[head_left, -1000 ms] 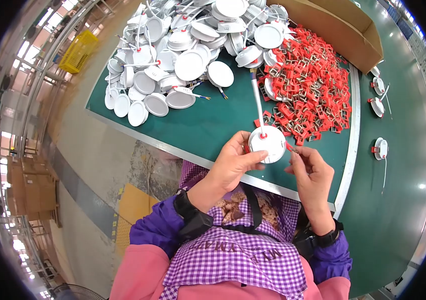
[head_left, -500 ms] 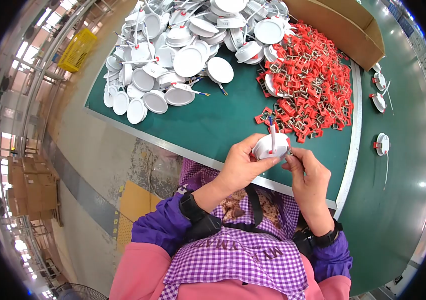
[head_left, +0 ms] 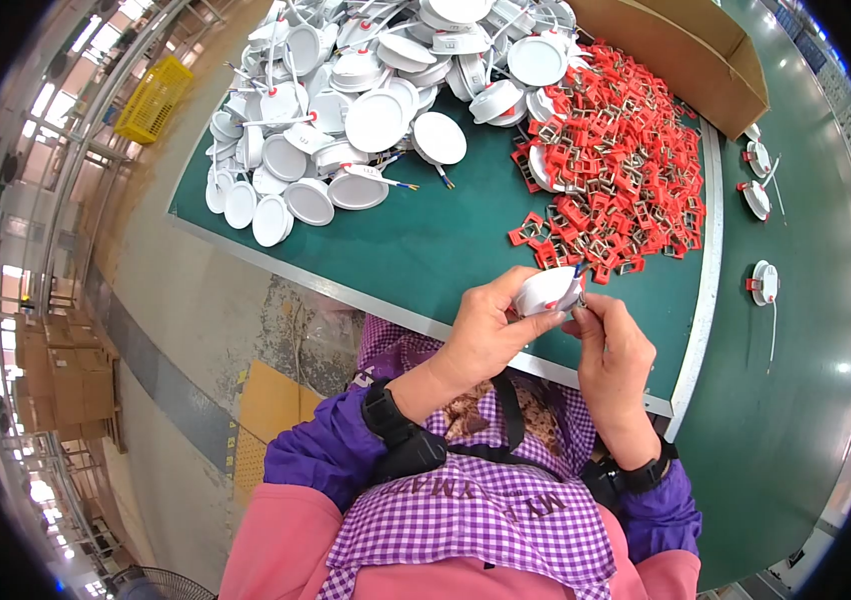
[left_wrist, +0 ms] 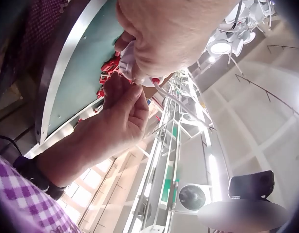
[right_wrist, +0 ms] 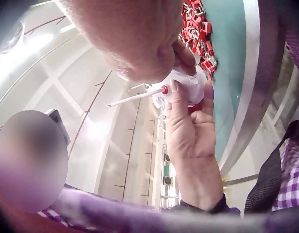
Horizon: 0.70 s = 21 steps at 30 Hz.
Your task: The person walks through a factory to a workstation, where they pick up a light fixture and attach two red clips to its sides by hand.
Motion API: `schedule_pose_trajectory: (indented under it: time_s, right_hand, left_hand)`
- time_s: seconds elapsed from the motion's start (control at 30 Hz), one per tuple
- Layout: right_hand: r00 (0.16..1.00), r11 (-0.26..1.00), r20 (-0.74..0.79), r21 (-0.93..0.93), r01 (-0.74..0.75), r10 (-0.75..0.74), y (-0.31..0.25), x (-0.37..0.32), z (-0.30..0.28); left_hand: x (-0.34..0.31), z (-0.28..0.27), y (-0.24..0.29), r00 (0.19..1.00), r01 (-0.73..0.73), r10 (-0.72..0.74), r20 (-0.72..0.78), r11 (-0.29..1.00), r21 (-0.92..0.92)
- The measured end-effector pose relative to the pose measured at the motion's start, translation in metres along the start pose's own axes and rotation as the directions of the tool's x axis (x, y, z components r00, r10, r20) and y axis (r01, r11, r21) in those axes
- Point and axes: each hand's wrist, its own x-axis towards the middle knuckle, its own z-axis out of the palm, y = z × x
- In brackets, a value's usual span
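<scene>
A white round downlight is tilted in my left hand, thumb on the near side and fingers behind it. Its white cable leaves a red grommet and sticks out freely in the right wrist view. At the lamp's right edge, my right hand pinches a small red-and-metal spring clip against the rim. Fingers hide most of that clip. In the left wrist view, both hands meet closely around the lamp body.
Beyond the hands lies a heap of red spring clips. A pile of white downlights covers the table's far left. Behind the clips stands a cardboard box. Several lamps with clips, such as one lamp, sit on the green surface at right.
The lamp has tipped in my left hand, its cable swinging from pointing away to lying over its right side. My right hand has brought the clip in against the lamp's edge.
</scene>
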Motion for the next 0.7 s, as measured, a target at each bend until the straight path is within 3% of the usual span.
schedule_pose_trajectory:
  time_s: [0.2, 0.37, 0.43, 0.5, 0.6, 0.7]
  right_hand:
    - [0.999, 0.999, 0.039, 0.005, -0.037, 0.036, 0.003, 0.003, -0.007]
    - [0.968, 0.932, 0.101, 0.263, -0.249, 0.230, 0.001, 0.006, -0.022]
    - [0.953, 0.895, 0.110, 0.329, -0.303, 0.282, 0.000, 0.008, -0.027]
    - [0.891, 0.799, 0.285, 0.405, -0.445, 0.353, 0.002, 0.010, -0.037]
    - [0.890, 0.752, 0.333, 0.486, -0.445, 0.312, 0.007, 0.009, -0.043]
    - [0.881, 0.717, 0.319, 0.513, -0.471, 0.350, 0.004, 0.004, -0.043]
  left_hand:
    - [-0.001, 0.002, -0.004, 1.000, -0.011, 0.012, 0.012, 0.997, -0.075]
    - [-0.005, -0.003, 0.000, 0.985, 0.119, -0.077, 0.154, 0.951, -0.285]
    - [-0.005, -0.002, 0.009, 0.981, 0.122, -0.079, 0.179, 0.963, -0.242]
    - [-0.005, 0.001, 0.016, 0.974, 0.077, -0.031, 0.225, 0.977, -0.198]
    - [-0.003, -0.005, 0.023, 0.939, 0.116, -0.090, 0.332, 0.991, -0.061]
    - [-0.005, -0.003, 0.024, 0.921, 0.199, -0.128, 0.367, 0.967, -0.161]
